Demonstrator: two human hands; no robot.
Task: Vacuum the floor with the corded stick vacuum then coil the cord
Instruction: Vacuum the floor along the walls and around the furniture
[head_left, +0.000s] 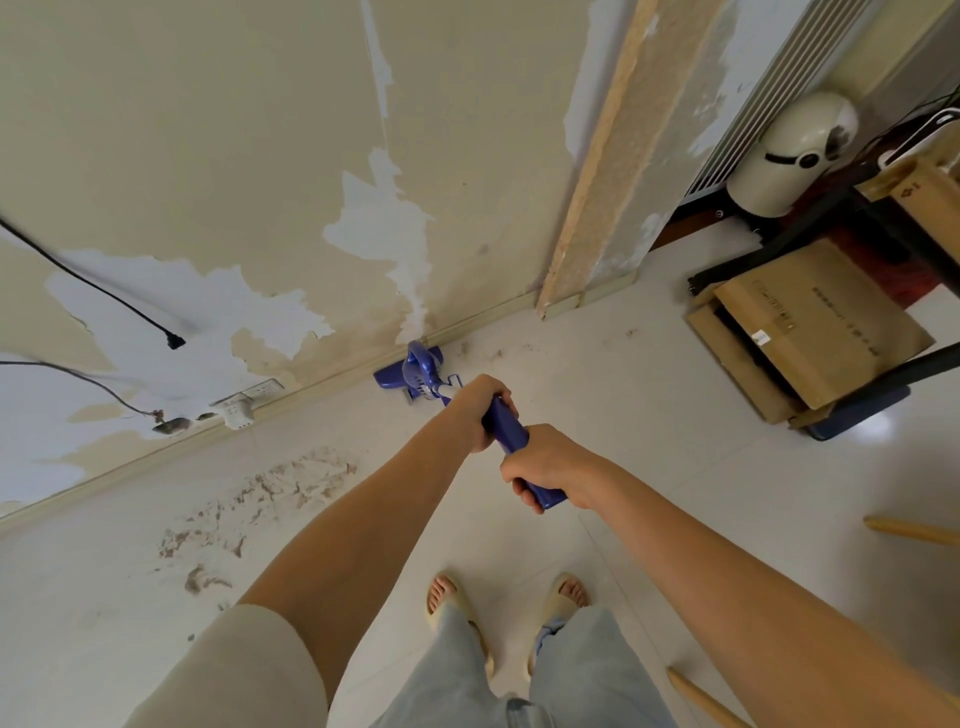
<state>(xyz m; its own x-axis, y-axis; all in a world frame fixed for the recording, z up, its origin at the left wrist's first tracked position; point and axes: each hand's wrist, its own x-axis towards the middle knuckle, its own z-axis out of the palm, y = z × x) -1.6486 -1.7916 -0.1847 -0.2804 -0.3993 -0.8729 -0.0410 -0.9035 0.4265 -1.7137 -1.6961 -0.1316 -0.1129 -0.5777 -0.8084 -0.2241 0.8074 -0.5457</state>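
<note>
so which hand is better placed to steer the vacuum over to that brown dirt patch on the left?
Left, probably. The left hand grips the handle further down the stick, on the same side as the dirt patch. The right hand holds the handle's end.

Both bare arms reach forward and down; the left hand is curled closed farther out, the right hand clenched just behind it, knuckles up
</note>
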